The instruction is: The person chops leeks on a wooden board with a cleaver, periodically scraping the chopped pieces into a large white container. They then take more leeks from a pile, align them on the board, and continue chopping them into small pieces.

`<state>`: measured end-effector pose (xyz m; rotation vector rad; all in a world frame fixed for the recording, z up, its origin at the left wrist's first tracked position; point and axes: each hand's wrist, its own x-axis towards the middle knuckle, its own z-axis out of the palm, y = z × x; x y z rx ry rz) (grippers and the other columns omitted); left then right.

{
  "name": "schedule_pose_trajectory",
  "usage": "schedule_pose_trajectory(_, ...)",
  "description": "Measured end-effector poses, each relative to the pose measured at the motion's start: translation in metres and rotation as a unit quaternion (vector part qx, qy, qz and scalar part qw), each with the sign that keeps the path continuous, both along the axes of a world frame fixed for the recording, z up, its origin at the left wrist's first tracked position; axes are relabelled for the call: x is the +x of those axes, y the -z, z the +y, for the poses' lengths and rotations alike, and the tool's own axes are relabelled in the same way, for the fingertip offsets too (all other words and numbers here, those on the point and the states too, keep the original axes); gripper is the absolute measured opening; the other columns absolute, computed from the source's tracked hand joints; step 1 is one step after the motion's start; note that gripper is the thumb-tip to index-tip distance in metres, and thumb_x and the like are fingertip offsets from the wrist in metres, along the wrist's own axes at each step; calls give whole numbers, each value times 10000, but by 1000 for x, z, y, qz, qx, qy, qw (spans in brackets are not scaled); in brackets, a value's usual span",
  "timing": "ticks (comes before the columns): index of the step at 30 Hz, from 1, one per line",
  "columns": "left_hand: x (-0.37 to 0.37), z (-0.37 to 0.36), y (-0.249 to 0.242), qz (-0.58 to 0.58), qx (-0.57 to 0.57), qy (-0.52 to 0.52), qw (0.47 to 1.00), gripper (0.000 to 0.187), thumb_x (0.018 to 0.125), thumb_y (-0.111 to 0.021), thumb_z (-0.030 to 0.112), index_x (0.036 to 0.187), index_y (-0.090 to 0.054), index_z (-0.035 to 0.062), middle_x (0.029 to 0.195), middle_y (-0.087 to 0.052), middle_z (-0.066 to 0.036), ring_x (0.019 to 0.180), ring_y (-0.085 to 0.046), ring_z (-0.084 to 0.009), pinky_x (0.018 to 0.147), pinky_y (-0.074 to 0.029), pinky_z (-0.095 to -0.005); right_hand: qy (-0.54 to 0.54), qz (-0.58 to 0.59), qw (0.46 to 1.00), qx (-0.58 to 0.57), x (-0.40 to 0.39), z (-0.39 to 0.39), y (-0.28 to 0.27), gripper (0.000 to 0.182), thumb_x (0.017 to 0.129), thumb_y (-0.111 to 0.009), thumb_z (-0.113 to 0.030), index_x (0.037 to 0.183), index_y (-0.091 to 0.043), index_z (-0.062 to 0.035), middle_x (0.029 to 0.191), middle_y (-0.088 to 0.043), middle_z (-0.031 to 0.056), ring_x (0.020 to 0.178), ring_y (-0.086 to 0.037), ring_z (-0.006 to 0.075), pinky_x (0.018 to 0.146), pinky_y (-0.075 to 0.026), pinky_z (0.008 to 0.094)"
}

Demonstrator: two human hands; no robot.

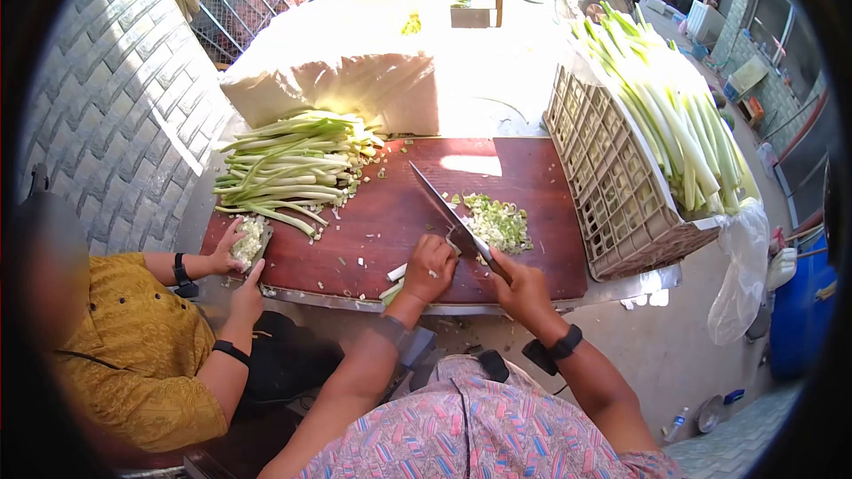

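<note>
My right hand (524,291) grips the handle of a large kitchen knife (439,202), its blade slanting up and left over the red-brown board (541,173). Close to the blade, my left hand (429,268) is closed around a few green onions (396,273), whose white and pale green ends stick out to the left. Chopped green onion (497,223) lies in a pile just right of the blade. At the board's back left rests a large heap of whole green onions (293,160). My left fingertips are partly hidden beside the blade.
On the left, a co-worker in a mustard shirt (146,337) holds chopped white pieces (251,244) at the board's edge. A plastic crate (612,177) packed with long green onions (674,115) stands right. A cloth-covered block (390,93) sits behind the board.
</note>
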<state>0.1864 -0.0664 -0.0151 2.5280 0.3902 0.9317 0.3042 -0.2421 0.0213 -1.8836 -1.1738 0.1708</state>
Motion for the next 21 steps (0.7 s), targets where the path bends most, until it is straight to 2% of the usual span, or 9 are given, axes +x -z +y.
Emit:
schedule_pose_trajectory(4,0,-3,3,22,-9,-28,999,99,721,-674,32,773,-590,44,898,-562,-128,876,-548,-341,765,-483,-428,-12,-20,998,-65,-8,-39,-30,455,837,-685,-183,1285,-614,-206,711,-622,189,657,-623,385,599,-485,479)
schedule_pose_trajectory(7,1,1,8,-21,-1,-13,1000,95,742,-676,56,829,-638,45,915,-601,-149,899,-566,-362,771,-495,-437,-29,-54,994,-91,-15,-57,-47,449,838,-686,-182,1282,-620,-210,688,-611,166,642,-623,359,588,-481,470)
schedule_pose_trajectory(9,2,2,10,-12,4,-10,1000,100,745,-672,65,840,-657,42,952,-619,-147,928,-571,-363,790,-504,-432,-28,-47,993,-105,-18,-62,-54,440,815,-721,-133,1247,-646,-159,695,-624,153,644,-627,348,588,-481,423)
schedule_pose_trajectory(12,2,6,11,-23,30,0,999,78,741,-667,61,816,-658,43,946,-621,-139,931,-573,-351,791,-504,-435,-33,-53,990,-128,-17,-66,-64,450,816,-718,-137,1258,-636,-160,705,-631,159,642,-630,349,584,-481,430)
schedule_pose_trajectory(15,1,3,8,-14,19,5,1000,100,730,-662,43,821,-628,24,982,-593,-158,968,-561,-368,831,-500,-435,-41,-59,989,-131,-15,-59,-64,455,823,-708,-145,1271,-626,-163,701,-629,160,633,-626,358,576,-480,438)
schedule_pose_trajectory(19,1,3,11,-11,34,3,999,98,731,-667,44,820,-629,25,968,-595,-156,967,-561,-362,806,-496,-437,-43,-88,983,-154,-12,-25,-38,464,831,-698,-153,1287,-612,-161,726,-644,171,648,-631,375,585,-489,444)
schedule_pose_trajectory(21,0,4,14,32,12,-11,999,105,731,-675,47,828,-633,38,963,-600,-145,967,-561,-354,781,-485,-441,-39,-64,992,-104,-8,-10,-17,459,849,-674,-189,1301,-597,-209,716,-631,180,649,-625,384,595,-496,491)
